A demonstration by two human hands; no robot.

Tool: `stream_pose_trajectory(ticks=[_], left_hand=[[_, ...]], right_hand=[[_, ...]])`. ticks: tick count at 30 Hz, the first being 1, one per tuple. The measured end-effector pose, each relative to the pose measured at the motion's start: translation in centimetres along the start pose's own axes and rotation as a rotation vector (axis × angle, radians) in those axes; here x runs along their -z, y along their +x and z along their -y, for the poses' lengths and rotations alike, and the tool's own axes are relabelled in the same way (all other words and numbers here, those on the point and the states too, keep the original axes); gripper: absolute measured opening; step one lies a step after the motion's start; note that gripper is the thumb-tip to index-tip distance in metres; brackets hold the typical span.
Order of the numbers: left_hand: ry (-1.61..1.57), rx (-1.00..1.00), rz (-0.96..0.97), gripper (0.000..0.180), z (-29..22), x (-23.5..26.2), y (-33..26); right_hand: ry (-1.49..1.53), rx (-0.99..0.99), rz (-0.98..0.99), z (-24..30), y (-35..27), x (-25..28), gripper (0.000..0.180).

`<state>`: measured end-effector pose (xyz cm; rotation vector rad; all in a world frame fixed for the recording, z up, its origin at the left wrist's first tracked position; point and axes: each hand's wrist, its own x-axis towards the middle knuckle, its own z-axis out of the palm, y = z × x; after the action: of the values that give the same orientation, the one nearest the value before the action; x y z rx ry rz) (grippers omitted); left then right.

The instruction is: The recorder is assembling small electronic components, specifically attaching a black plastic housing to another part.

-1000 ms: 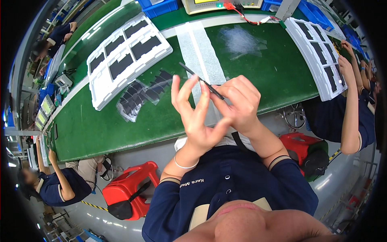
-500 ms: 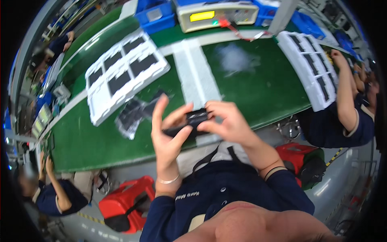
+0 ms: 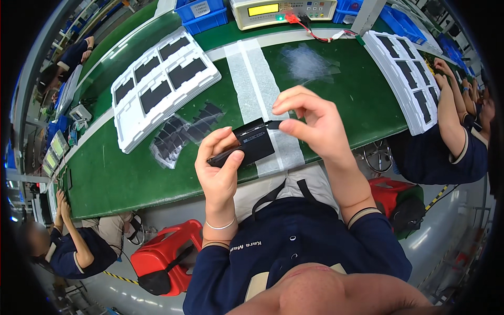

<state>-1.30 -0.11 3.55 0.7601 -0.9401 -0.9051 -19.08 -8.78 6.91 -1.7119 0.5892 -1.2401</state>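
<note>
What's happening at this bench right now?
A person seated at a green conveyor table holds a small flat black part in the left hand. The right hand pinches a thin tab at the part's upper edge. On the table lie a white tray of black parts and loose black pieces. Another person's arm works at the right.

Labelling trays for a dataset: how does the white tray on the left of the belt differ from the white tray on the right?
The left white tray lies clear of everyone, with black cells in two rows and some pockets bare. The right white tray is longer and narrower, and a co-worker's arm lies along its edge. Both are white moulded trays carrying flat black cells on the green belt.
</note>
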Motion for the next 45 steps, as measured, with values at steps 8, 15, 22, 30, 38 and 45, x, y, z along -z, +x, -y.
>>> stream_pose_trajectory(ticks=[8, 15, 22, 30, 38, 45], left_hand=[[0.095, -0.014, 0.048, 0.037, 0.2, 0.2, -0.4], [0.449, -0.136, 0.042, 0.033, -0.2, -1.0, -0.4], [0.437, -0.255, -0.012, 0.033, 0.1, -0.2, -1.3], [0.674, -0.475, -0.107, 0.033, 0.7, 0.7, -1.9], [0.725, -0.733, -0.168, 0.034, 2.9, -1.0, -1.4], [0.292, -0.291, -0.124, 0.059, -0.1, 1.0, -1.3]], right_hand=[[0.004, -0.077, 0.068, -0.2, -0.3, -0.7, 0.01], [-0.1, 0.108, -0.034, -0.4, -0.5, -0.8, 0.009], [-0.123, 0.239, -0.122, -1.1, -0.4, -3.3, 0.011], [-0.196, 0.313, -0.136, -2.1, -0.6, -6.5, 0.017], [-0.282, 0.323, -0.09, -1.4, -3.0, -9.3, 0.075], [-0.055, 0.066, 0.134, -0.1, 0.7, -3.8, 0.015]])
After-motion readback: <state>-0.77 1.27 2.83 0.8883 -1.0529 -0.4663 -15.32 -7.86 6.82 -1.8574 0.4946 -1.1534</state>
